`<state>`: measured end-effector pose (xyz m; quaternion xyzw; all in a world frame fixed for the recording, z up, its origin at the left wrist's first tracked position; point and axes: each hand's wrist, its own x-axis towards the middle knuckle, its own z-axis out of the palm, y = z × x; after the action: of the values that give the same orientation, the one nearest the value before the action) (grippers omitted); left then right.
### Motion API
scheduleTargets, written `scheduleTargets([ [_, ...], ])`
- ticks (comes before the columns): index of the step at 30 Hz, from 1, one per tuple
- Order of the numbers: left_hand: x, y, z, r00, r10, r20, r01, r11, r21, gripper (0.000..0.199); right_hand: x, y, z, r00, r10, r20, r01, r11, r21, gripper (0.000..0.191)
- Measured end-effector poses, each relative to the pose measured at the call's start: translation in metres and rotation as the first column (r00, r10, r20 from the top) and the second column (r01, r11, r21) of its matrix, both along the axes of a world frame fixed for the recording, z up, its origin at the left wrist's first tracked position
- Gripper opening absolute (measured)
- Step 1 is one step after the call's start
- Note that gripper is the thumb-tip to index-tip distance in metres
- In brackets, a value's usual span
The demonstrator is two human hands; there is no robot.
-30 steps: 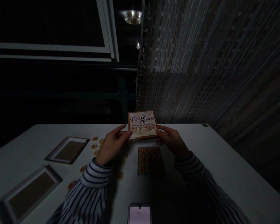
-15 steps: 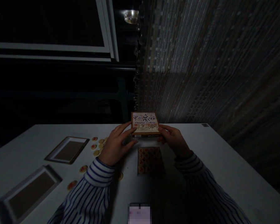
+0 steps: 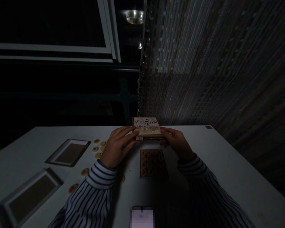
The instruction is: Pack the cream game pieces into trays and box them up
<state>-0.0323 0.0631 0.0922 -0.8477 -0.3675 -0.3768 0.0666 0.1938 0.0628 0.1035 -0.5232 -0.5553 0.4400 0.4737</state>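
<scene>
A flat box lid (image 3: 147, 127) printed "Chinese chess" is held between both hands above the white table (image 3: 228, 171). My left hand (image 3: 117, 145) grips its left edge, and my right hand (image 3: 178, 142) pinches its right front corner. Below and nearer to me lies a dark box (image 3: 153, 163) with rows of round red-marked chess pieces in it. Loose round pieces (image 3: 85, 172) are scattered left of the box, some partly hidden by my left hand and sleeve.
Two shallow open trays or lids (image 3: 70, 152) (image 3: 32, 196) lie at the left. At the front edge sits a pixelated pale object (image 3: 142, 218). A string curtain (image 3: 192, 63) hangs behind the table, with a window frame (image 3: 49, 49) at the upper left.
The printed lid has tilted flatter and come down slightly, showing more of its front side. My left fingers have drawn closer together against it. My right hand has barely moved.
</scene>
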Motion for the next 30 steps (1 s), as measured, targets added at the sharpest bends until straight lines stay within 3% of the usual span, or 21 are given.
scheduleTargets([
  [11,-0.002,0.0,0.0,1.0,-0.013,0.005,0.013,0.999,-0.037,0.037,0.005,-0.004,0.008,0.99,0.032,0.137,-0.041,0.997,0.066,0.036],
  [19,-0.005,-0.001,0.002,0.995,-0.018,0.099,0.028,0.994,-0.102,0.034,0.02,-0.003,0.002,0.962,-0.045,0.27,-0.015,0.977,0.214,0.037],
  [24,-0.007,-0.001,0.004,0.987,-0.034,0.159,0.062,0.983,-0.175,0.032,0.02,-0.01,0.008,0.881,-0.07,0.468,-0.167,0.879,0.447,0.031],
  [27,-0.01,0.0,0.005,0.981,-0.031,0.194,0.07,0.978,-0.198,0.032,0.02,-0.013,0.011,0.819,-0.028,0.574,-0.322,0.805,0.498,0.035],
  [30,-0.01,-0.001,0.006,0.976,-0.032,0.216,0.079,0.974,-0.214,0.032,0.019,-0.014,0.012,0.797,-0.04,0.603,-0.36,0.77,0.527,0.039],
])
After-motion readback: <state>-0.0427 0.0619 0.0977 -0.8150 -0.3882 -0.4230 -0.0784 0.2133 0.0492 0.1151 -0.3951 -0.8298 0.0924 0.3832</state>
